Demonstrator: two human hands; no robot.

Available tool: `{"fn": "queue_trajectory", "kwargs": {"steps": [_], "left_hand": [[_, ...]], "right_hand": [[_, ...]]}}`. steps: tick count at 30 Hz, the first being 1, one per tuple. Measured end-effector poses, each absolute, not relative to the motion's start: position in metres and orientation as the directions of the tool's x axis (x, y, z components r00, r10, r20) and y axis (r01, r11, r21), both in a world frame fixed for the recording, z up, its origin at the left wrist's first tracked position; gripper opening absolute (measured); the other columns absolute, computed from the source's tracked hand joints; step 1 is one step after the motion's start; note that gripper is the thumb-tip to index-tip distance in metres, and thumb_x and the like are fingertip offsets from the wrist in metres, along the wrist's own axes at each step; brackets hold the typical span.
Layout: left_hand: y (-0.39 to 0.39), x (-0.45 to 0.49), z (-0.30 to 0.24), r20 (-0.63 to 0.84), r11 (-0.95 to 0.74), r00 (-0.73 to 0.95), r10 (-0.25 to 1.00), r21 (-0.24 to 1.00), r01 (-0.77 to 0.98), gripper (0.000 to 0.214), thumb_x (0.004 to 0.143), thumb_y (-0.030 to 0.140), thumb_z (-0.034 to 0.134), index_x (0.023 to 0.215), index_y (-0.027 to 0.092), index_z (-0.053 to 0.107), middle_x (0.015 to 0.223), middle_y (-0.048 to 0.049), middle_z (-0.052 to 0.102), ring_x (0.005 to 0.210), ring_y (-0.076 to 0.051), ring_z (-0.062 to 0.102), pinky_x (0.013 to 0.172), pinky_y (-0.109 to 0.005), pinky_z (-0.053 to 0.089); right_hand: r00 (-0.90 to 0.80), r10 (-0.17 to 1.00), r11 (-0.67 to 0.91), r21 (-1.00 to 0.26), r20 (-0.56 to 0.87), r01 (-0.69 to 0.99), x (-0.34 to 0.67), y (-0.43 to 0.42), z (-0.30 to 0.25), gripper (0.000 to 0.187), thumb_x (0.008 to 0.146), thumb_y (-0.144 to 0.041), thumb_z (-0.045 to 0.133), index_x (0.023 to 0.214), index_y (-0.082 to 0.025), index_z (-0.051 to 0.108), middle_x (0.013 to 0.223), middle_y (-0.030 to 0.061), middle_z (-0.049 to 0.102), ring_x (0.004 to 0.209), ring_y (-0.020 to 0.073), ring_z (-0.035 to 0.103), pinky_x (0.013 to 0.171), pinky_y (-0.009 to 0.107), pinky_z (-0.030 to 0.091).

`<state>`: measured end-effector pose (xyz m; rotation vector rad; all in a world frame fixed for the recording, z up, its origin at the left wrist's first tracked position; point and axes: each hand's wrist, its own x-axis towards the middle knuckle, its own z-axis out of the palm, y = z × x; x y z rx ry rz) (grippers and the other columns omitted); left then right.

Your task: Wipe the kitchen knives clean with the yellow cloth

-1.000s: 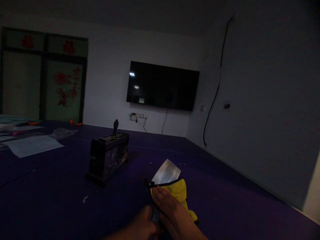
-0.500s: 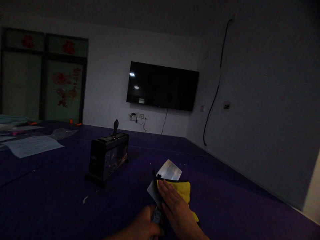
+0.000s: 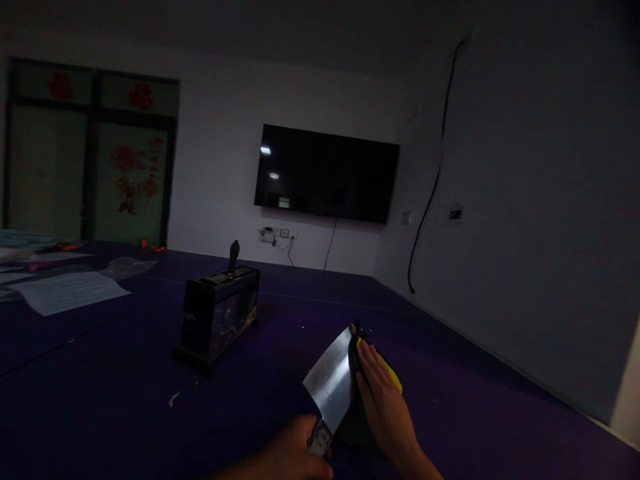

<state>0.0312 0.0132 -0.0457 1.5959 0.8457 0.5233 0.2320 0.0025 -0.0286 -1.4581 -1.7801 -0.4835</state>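
In my left hand [image 3: 296,448] is the dark patterned handle of a cleaver [image 3: 331,377]. Its broad shiny blade points up and away from me, tilted over the purple table. My right hand [image 3: 384,400] presses a yellow and black cloth [image 3: 393,375] with its fingers together, at the right edge of the blade. The palm hides part of the cloth. To the left stands a black knife block [image 3: 220,313], with one dark knife handle [image 3: 234,257] sticking up from its top.
Printed sheets [image 3: 73,292] and a clear plastic bag [image 3: 127,268] lie on the purple table [image 3: 125,413] at far left. Small orange items [image 3: 145,244] sit near its back edge. A white scrap [image 3: 173,399] lies before the knife block. A television [image 3: 327,175] hangs on the wall.
My right hand and the cloth have slid right, from across the blade to its right edge. More of the cleaver's blade now shows. My left hand keeps its grip.
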Motion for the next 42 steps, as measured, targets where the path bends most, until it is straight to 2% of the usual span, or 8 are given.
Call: {"fn": "queue_trajectory", "kwargs": {"steps": [6, 13, 19, 23, 29, 33, 39, 42], "left_hand": [[0.014, 0.033, -0.049, -0.11, -0.045, 0.623, 0.774, 0.973, 0.228, 0.027, 0.046, 0.005, 0.066, 0.068, 0.015, 0.053, 0.057, 0.0073, 0.047, 0.049, -0.005, 0.04, 0.045, -0.018, 0.027], [0.013, 0.034, -0.051, -0.115, -0.006, 0.613, 0.782, 0.981, 0.193, 0.025, 0.047, 0.003, 0.061, 0.067, 0.015, 0.051, 0.055, 0.0069, 0.046, 0.046, -0.006, 0.04, 0.044, -0.019, 0.027], [0.02, 0.04, -0.065, 0.029, -0.129, 0.697, 0.717, 0.987, 0.091, 0.022, 0.05, 0.013, 0.066, 0.069, 0.014, 0.056, 0.063, 0.0024, 0.054, 0.059, -0.011, 0.049, 0.05, -0.02, 0.033], [0.016, 0.039, -0.064, 0.078, -0.235, 0.643, 0.762, 0.958, 0.162, 0.026, 0.055, 0.016, 0.066, 0.08, 0.015, 0.059, 0.074, -0.0019, 0.059, 0.07, -0.015, 0.052, 0.056, -0.023, 0.038], [0.015, 0.039, -0.055, 0.102, -0.314, 0.682, 0.724, 0.929, 0.195, 0.019, 0.06, 0.023, 0.066, 0.077, 0.018, 0.059, 0.07, -0.0015, 0.059, 0.066, -0.017, 0.053, 0.053, -0.026, 0.038], [0.019, 0.04, -0.055, 0.102, -0.346, 0.721, 0.686, 0.917, 0.199, 0.023, 0.055, 0.02, 0.07, 0.075, 0.018, 0.058, 0.07, 0.0021, 0.056, 0.065, -0.014, 0.05, 0.056, -0.024, 0.038], [0.013, 0.035, -0.047, -0.056, -0.258, 0.731, 0.68, 0.915, 0.31, 0.036, 0.053, 0.008, 0.061, 0.088, 0.017, 0.059, 0.07, 0.0037, 0.054, 0.057, -0.008, 0.042, 0.051, -0.019, 0.032], [0.01, 0.032, -0.039, -0.078, -0.272, 0.739, 0.669, 0.9, 0.341, 0.027, 0.055, 0.01, 0.06, 0.082, 0.017, 0.057, 0.062, 0.0057, 0.047, 0.051, -0.006, 0.035, 0.046, -0.018, 0.026]], "right_hand": [[-0.082, 0.697, 0.312, -0.199, 0.712, 0.929, 0.23, 0.001, -0.029, 0.048, 0.091, -0.027, 0.032, 0.138, -0.02, 0.028, 0.143, 0.0054, 0.029, 0.132, 0.0229, 0.02, 0.105, 0.048, 0.025], [-0.298, 0.751, 0.447, -0.122, 0.589, 0.886, 0.212, -0.012, -0.023, 0.049, 0.09, -0.025, 0.036, 0.138, -0.025, 0.027, 0.143, 0.0012, 0.028, 0.132, 0.0226, 0.019, 0.106, 0.046, 0.025], [-0.514, 0.739, 0.592, -0.055, 0.435, 0.804, 0.194, -0.022, -0.015, 0.055, 0.087, -0.017, 0.039, 0.139, -0.024, 0.023, 0.143, -0.0003, 0.024, 0.131, 0.0213, 0.02, 0.106, 0.041, 0.024], [-0.581, 0.728, 0.638, -0.05, 0.364, 0.769, 0.184, -0.029, -0.006, 0.058, 0.084, -0.013, 0.041, 0.138, -0.022, 0.024, 0.142, 0.001, 0.026, 0.131, 0.0213, 0.021, 0.106, 0.04, 0.024], [-0.525, 0.726, 0.605, -0.049, 0.444, 0.795, 0.186, -0.027, -0.009, 0.055, 0.085, -0.012, 0.039, 0.137, -0.024, 0.028, 0.141, -0.0003, 0.03, 0.13, 0.0198, 0.024, 0.106, 0.038, 0.026], [-0.444, 0.71, 0.547, -0.03, 0.546, 0.837, 0.193, -0.021, -0.015, 0.051, 0.088, -0.016, 0.037, 0.138, -0.025, 0.026, 0.143, -0.0006, 0.027, 0.132, 0.0208, 0.02, 0.106, 0.041, 0.026], [-0.287, 0.662, 0.452, -0.064, 0.692, 0.89, 0.208, -0.016, -0.013, 0.051, 0.09, -0.02, 0.033, 0.14, -0.024, 0.022, 0.144, 0.0019, 0.027, 0.132, 0.0224, 0.019, 0.105, 0.045, 0.028], [-0.202, 0.644, 0.396, -0.095, 0.737, 0.914, 0.219, -0.011, -0.013, 0.05, 0.091, -0.021, 0.031, 0.14, -0.025, 0.022, 0.144, 0.0018, 0.026, 0.132, 0.0226, 0.018, 0.104, 0.046, 0.028]]}}
